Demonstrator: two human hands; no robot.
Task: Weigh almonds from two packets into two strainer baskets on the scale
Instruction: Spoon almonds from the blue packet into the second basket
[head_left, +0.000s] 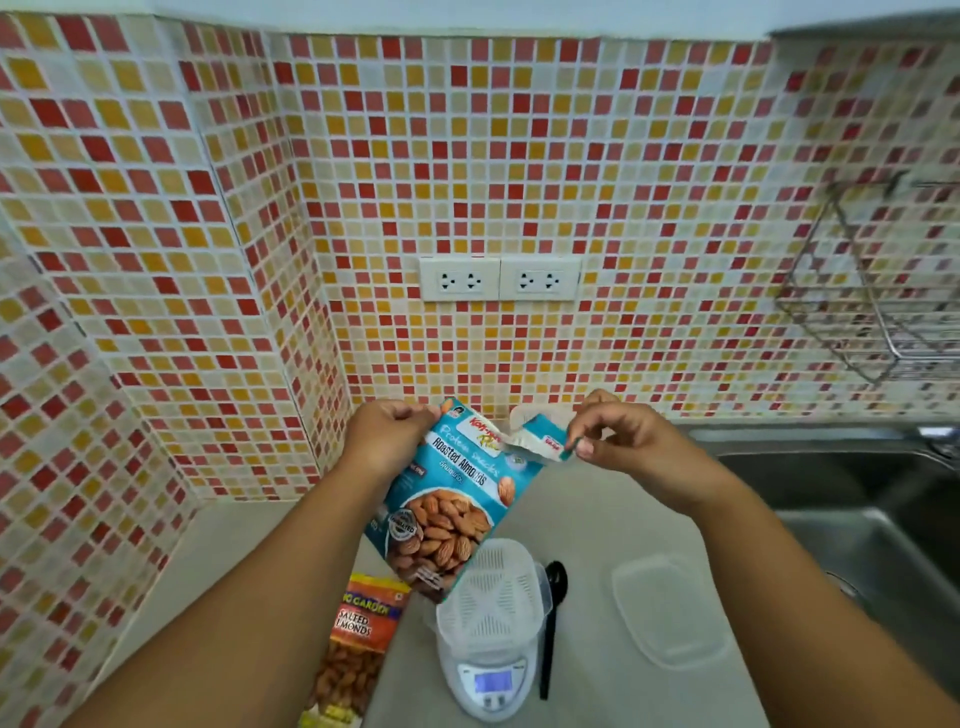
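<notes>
The blue almond packet (441, 499) hung above the counter (587, 519), left hand (387, 441) gripping its top corner, right hand (623, 441) pinching the half-torn strip (540, 444).

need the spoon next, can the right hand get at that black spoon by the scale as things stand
Probably not right away: the right hand is pinching the torn strip of the blue almond packet. The black spoon itself lies uncovered on the counter right of the scale, with nothing over it.
</notes>
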